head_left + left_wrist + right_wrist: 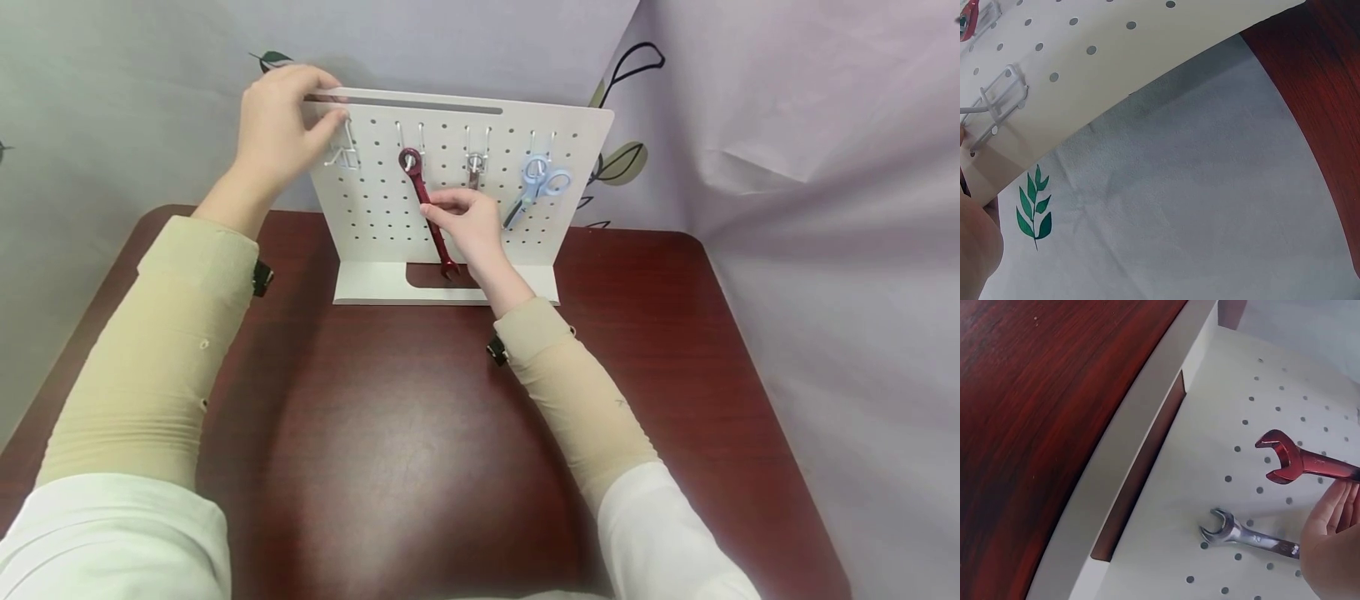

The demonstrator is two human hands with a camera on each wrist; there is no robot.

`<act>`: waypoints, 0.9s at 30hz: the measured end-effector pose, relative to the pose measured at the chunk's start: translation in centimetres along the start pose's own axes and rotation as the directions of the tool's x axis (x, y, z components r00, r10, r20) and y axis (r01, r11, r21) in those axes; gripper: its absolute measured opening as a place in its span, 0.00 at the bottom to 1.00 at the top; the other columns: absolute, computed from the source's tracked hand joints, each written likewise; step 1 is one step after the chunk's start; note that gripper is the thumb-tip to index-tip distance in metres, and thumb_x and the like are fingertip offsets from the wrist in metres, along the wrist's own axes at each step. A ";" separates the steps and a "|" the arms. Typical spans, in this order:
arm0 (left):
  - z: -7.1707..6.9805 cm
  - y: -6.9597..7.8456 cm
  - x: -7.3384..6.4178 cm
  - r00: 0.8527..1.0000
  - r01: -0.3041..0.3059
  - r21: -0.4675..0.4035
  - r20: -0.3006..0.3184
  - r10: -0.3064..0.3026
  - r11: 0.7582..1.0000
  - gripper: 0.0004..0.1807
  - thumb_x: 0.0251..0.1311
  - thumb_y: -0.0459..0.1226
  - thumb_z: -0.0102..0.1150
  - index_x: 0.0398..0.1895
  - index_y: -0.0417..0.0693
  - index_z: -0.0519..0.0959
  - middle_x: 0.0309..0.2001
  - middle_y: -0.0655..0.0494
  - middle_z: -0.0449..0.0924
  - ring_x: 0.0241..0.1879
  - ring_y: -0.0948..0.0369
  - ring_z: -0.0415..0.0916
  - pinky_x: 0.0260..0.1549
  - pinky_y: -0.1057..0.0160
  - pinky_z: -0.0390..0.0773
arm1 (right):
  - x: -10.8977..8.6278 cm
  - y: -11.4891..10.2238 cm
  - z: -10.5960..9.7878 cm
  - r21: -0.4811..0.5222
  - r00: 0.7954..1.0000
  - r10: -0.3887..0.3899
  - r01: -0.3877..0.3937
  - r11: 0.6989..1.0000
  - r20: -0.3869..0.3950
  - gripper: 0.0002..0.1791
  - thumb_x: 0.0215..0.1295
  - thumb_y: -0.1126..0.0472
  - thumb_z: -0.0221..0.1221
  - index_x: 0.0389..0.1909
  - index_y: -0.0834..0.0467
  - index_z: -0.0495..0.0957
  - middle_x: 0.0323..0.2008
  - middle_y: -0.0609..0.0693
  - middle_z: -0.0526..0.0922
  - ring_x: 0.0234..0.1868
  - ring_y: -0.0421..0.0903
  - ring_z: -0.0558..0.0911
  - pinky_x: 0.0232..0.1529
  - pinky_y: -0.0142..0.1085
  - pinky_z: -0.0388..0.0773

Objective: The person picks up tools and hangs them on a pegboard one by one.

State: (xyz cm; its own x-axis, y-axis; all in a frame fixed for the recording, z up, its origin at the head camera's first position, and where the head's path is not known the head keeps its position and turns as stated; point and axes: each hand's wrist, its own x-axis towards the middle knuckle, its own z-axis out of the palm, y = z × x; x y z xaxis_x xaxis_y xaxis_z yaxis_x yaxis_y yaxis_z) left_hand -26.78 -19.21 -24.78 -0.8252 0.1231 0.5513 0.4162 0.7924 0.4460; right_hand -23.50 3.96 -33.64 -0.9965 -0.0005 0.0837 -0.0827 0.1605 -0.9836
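A white pegboard (457,229) stands on a dark red table. My left hand (279,125) grips its upper left corner, thumb on the front and fingers at the slotted top edge. Just below that thumb is a bare wire hook (345,156), also in the left wrist view. My right hand (474,223) pinches the shaft of a red wrench (437,237), whose ring end is at the second hook. In the right wrist view its open jaw end stands out from the board. Beside it hangs a silver wrench (1260,540), partly hidden by my right hand in the head view.
Light blue scissors (534,187) hang from the rightmost hook. The pegboard's base lip (367,287) rests on the table (360,433), with a cutout at its middle. A pale cloth (150,92) with leaf prints hangs behind and at the sides.
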 end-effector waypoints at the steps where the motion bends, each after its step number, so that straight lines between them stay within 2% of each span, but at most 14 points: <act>1: 0.0 0.0 0.0 1.000 -0.001 0.000 -0.001 0.001 1.000 0.15 0.71 0.36 0.64 0.55 0.36 0.84 0.57 0.35 0.86 0.65 0.40 0.79 0.73 0.42 0.69 | 0.0 0.0 0.1 0.006 1.000 -0.001 0.001 1.000 -0.004 0.12 0.66 0.66 0.72 0.48 0.66 0.90 0.49 0.62 0.90 0.34 0.31 0.81 0.41 0.23 0.80; 13: -0.1 0.2 -0.2 1.000 -0.018 0.005 -0.003 0.018 1.000 0.15 0.72 0.36 0.63 0.55 0.35 0.84 0.57 0.36 0.86 0.64 0.40 0.79 0.73 0.43 0.69 | 0.2 0.1 1.1 0.072 0.998 0.052 -0.049 0.996 -0.040 0.12 0.66 0.68 0.71 0.48 0.66 0.89 0.50 0.61 0.90 0.36 0.35 0.82 0.41 0.24 0.79; 21: 0.0 0.1 -0.2 1.000 -0.013 0.007 -0.007 0.013 1.000 0.15 0.71 0.36 0.64 0.56 0.36 0.84 0.57 0.36 0.86 0.65 0.40 0.79 0.74 0.43 0.69 | 0.0 0.2 1.3 0.041 0.999 0.018 -0.017 0.999 -0.028 0.12 0.68 0.69 0.69 0.50 0.66 0.88 0.52 0.60 0.89 0.36 0.35 0.81 0.39 0.23 0.75; 24: 0.0 0.1 -0.2 1.000 -0.011 0.011 -0.007 0.011 1.000 0.16 0.71 0.36 0.64 0.56 0.36 0.84 0.58 0.36 0.86 0.65 0.40 0.79 0.74 0.43 0.69 | 0.0 0.3 1.3 0.038 1.000 0.008 -0.008 0.999 -0.017 0.12 0.69 0.69 0.69 0.51 0.66 0.88 0.53 0.60 0.89 0.38 0.38 0.83 0.40 0.24 0.77; 27: 0.0 0.1 -0.2 1.000 -0.012 0.011 -0.007 0.012 1.000 0.15 0.71 0.36 0.64 0.56 0.36 0.84 0.58 0.36 0.86 0.65 0.40 0.79 0.74 0.43 0.69 | -0.1 0.5 1.3 0.034 1.000 -0.003 0.003 0.999 -0.001 0.13 0.69 0.69 0.68 0.52 0.65 0.88 0.54 0.60 0.89 0.45 0.46 0.88 0.44 0.24 0.79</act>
State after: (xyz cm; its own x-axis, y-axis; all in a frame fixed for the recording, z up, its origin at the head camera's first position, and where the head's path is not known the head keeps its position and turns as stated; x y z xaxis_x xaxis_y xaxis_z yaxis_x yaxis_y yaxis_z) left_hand -26.53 -19.20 -24.85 -0.8171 0.1285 0.5620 0.4222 0.7971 0.4317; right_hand -23.48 2.78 -34.38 -0.9962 -0.0001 0.0873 -0.0866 0.1267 -0.9882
